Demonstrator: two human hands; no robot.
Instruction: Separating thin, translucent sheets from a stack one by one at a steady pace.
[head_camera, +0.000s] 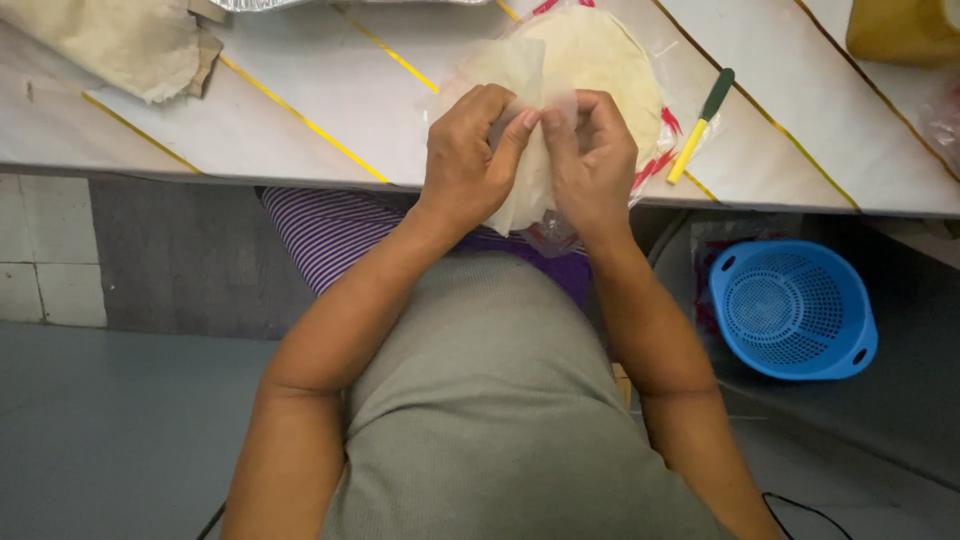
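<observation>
left hand: ours, fingers closed in a pinch on the edge of a thin, see-through wrapper sheet, thumb meeting the right one

right hand: same deal, fingers pinched shut on the other side of that sheet, so we've got it between both hands

where the sheet is: held up just over the near edge of the bench, right in front of the round stack of pale wrappers sitting on its clear plastic bag

nearby stuff: a little green-and-yellow tool just beside the stack, a crumpled cloth far off at the bench corner, a blue colander basket down on the floor

what could go wrong: we reckon the sheet tears if the two pinches pull apart too hard, it looks super thin

also: it hangs past the bench edge, so a slipped grip probably drops it onto our lap
</observation>
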